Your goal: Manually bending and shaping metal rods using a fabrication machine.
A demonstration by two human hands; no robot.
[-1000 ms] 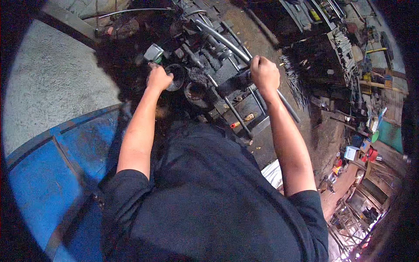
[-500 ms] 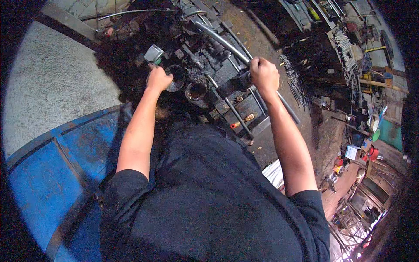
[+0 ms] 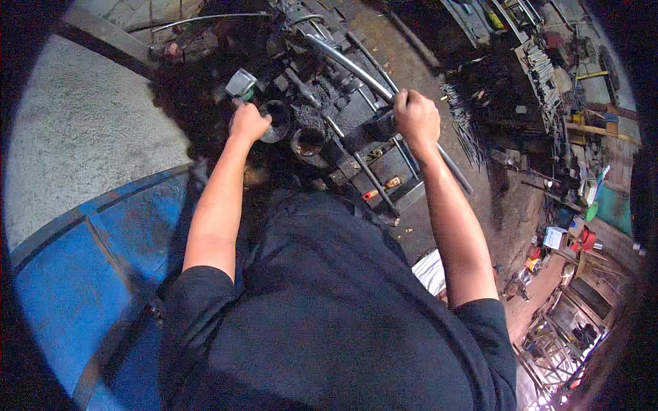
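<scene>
My right hand (image 3: pixel 416 118) is closed around a long grey metal tube (image 3: pixel 348 66). The tube slants from the far middle down past my wrist toward the right. My left hand (image 3: pixel 250 123) is closed at the left side of a dark, greasy machine (image 3: pixel 349 113); what sits inside its fingers is hidden. Just beyond those fingers is a silvery box-shaped piece (image 3: pixel 241 83) with a green part under it. Two round, cup-like openings lie right of the left hand, the nearer one (image 3: pixel 308 142) with brownish contents. Metal rods run across the machine between my hands.
An orange-and-yellow tool handle (image 3: pixel 381 188) lies on the machine's near side. Blue metal panels (image 3: pixel 62 288) and a rough pale surface (image 3: pixel 89 130) fill the left. At the right are bundled thin rods (image 3: pixel 467 130), a cluttered rack and a small white-blue box (image 3: pixel 554 238).
Both hands keep their grips in nearly the same places. Some dark machine parts just left of my right hand look slightly shifted.
</scene>
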